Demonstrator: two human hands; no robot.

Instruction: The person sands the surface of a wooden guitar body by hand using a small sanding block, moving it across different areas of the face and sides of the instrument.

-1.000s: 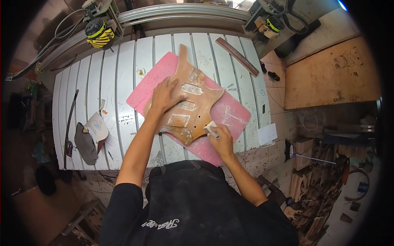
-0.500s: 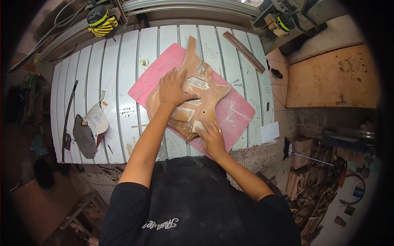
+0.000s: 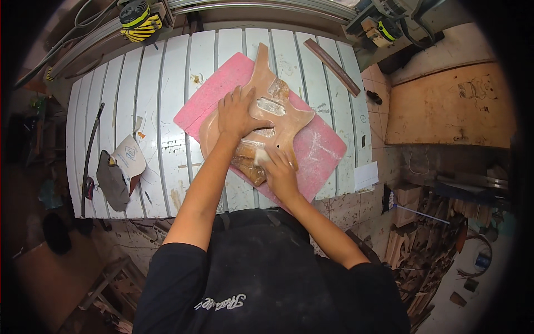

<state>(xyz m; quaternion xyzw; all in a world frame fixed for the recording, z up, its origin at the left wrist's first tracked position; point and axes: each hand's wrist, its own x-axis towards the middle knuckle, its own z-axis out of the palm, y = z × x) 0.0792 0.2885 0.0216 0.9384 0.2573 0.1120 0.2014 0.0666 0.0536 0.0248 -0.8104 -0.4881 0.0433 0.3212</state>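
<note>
I see the right hand [image 3: 282,177] nearest, fingers partly closed over a pale block [image 3: 261,157] laid against the near part of the guitar body [image 3: 290,121]. Just beyond, the left hand [image 3: 238,115] lies spread on the wood, gripping nothing, I judge to stop it sliding. The body sits on a pink mat [image 3: 324,151], likely cushioning it from the slatted table [image 3: 178,111]. It looks brown and patchy close to me, whitish in its cut-outs, smoother tan toward the narrow far end.
</note>
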